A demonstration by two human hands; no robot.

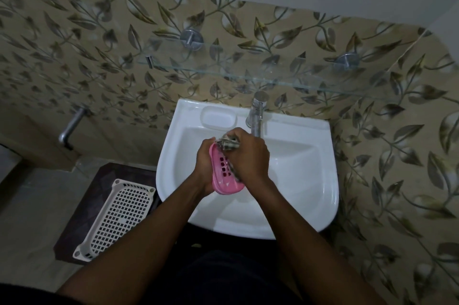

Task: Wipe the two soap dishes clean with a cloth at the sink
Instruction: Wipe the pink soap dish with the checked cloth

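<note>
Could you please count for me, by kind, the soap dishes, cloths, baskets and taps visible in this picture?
pink soap dish: 1
cloth: 1
white basket: 1
taps: 2, the basin tap and the wall tap
Total: 5

We hold a pink slotted soap dish (227, 185) tilted in our left hand (204, 168), and a crumpled greyish cloth (227, 145) gripped under our right hand (250, 155) presses its upper face
</note>
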